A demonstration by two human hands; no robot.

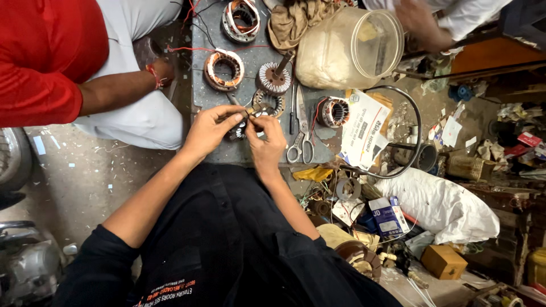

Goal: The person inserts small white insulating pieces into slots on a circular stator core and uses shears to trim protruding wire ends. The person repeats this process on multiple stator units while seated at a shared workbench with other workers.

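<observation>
Left hand [209,129] and right hand [266,142] both pinch a small motor stator [245,120], just left of the scissors [301,136].

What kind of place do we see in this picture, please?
Probably a small repair workshop for electric motors or fans. Copper-wound stators lie on a grey work table, beside scissors. Both hands, left hand and right hand, hold a small motor part.
</observation>
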